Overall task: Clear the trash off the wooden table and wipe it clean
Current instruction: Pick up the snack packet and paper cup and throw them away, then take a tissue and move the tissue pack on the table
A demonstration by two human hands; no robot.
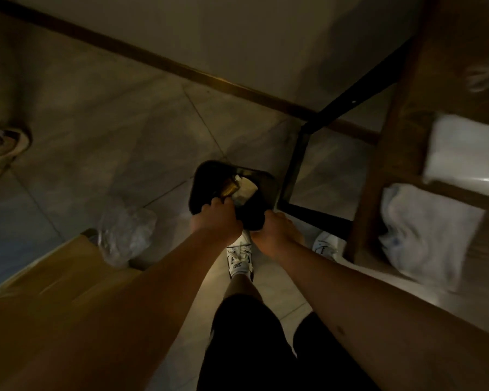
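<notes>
A black trash bin stands on the tiled floor beside the wooden table. Inside it lie a white crumpled paper and a brownish packet. My left hand grips the bin's near rim on the left. My right hand grips the near rim on the right. On the table lie a white cloth and a white flat object.
The table's black metal leg frame stands right of the bin. A clear plastic bag and a cardboard box sit at the left. Someone's shoe is at the far left. My white sneakers are below the bin.
</notes>
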